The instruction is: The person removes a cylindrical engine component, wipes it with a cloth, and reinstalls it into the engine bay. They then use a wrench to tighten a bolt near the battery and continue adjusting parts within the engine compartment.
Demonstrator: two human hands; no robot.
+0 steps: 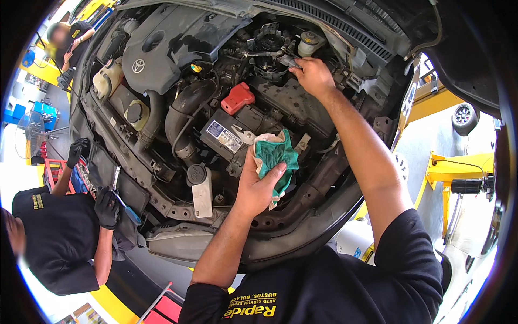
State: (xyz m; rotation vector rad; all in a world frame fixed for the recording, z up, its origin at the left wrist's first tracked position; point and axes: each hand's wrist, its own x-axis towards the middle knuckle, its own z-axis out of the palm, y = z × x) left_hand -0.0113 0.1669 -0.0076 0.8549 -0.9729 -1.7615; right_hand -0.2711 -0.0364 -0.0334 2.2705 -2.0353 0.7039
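Note:
My left hand (254,186) is closed around a crumpled green and cream rag (276,156) over the front of the engine bay. A pair of pliers (244,135) pokes out beside the rag, its metal jaws above the battery (220,135); its handles are hidden. Farther back, my right hand (314,76) has its fingers closed on a grey hose connector (290,61). This sits beside a dark round filter housing (268,67), below a brake fluid reservoir (311,42). Part of the connector is hidden by my fingers.
A red terminal cover (237,98) sits on the battery. The engine cover (172,43) lies to its left. At the left, a co-worker's gloved hand (107,207) is next to a ratchet (127,202). Another person (70,43) stands beyond the car. The raised hood arches overhead.

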